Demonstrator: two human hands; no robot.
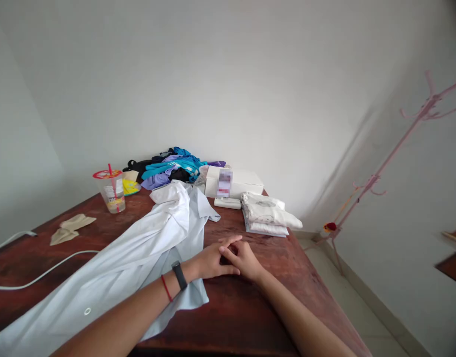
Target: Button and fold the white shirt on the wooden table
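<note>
My left hand and my right hand meet above the table, their fingers loosely overlapping. On the left hand the thumb stands apart from the stretched fingers. The right thumb reaches over to the left hand, while its other fingers bend and are partly hidden. Nothing shows held in either hand. A dark band and a red string circle my left wrist. Under the left forearm a long white shirt lies stretched out and wrinkled. Beyond my right hand sits a stack of folded white clothes.
The dark red wooden table carries a heap of clothes, a white box, a small white case, a plastic cup with straw, a beige cloth and a white cable. A pink coat rack stands right.
</note>
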